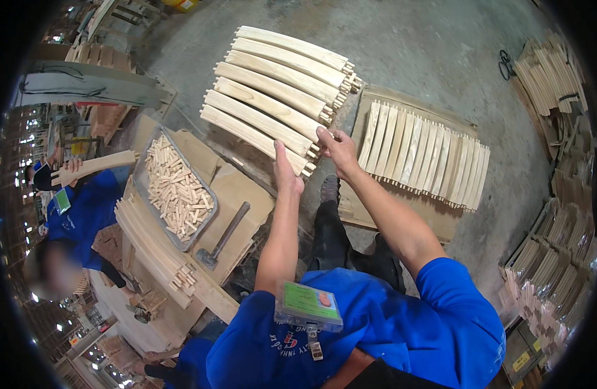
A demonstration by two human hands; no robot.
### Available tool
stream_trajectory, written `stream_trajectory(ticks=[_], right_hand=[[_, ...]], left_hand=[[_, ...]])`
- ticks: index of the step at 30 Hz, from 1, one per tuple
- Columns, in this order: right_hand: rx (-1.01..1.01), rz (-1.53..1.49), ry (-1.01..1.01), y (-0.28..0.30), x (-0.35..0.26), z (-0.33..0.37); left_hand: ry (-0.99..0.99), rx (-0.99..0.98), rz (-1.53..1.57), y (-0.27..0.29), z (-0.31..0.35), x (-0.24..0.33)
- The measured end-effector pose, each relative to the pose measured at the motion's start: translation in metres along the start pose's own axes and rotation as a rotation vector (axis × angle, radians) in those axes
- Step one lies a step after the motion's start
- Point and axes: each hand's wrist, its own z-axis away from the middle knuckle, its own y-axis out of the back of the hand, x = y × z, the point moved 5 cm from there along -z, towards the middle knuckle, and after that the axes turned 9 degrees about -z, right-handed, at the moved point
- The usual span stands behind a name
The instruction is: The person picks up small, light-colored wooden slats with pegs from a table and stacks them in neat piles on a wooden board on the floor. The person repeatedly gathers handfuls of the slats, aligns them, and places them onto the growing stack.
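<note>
**Pale wood slats under both hands**

Pale curved slats point(272, 97) sit stacked in a tidy pile at the far centre of my view, their dowelled ends pointing right and toward me. I have both hands at the near end of that stack. My left hand point(285, 172) lies flat with the fingers together and stretched out, pressed against the ends of the lowest slats. My right hand point(337, 148) is curled over the same end, just right of the left, its fingers closed on the tips of the slats; I cannot tell how many it grips.

Right of the stack, a second row of slats point(425, 152) stands side by side on a wooden board point(441, 223) on the concrete floor point(434, 52). Near and left of my hands, a hammer point(224, 236) rests on sheets of cardboard point(237, 191), its head toward me. Left of it, a grey metal tray point(175, 188) holds a heap of short wooden dowels. More long slats point(155, 243) lie along the near side of the tray.

At the far left, another person in blue point(84, 214) holds up a single curved piece of wood point(94, 165). Along the right edge, bundles of wooden parts point(551, 78) are piled well apart from me.
</note>
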Motion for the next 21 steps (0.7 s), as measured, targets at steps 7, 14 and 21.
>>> stream_trajectory(ticks=[7, 14, 21], right_hand=[[0.016, 0.038, -0.049, 0.036, 0.009, 0.023], [-0.145, 0.706, 0.299, 0.019, -0.015, -0.011], [-0.306, 0.869, 0.166, -0.009, -0.027, -0.007]], left_hand=[[0.007, -0.033, -0.045, 0.009, 0.028, -0.023], [0.023, 0.053, -0.075, 0.029, 0.007, -0.011], [-0.028, 0.005, 0.111, 0.020, 0.002, 0.001]])
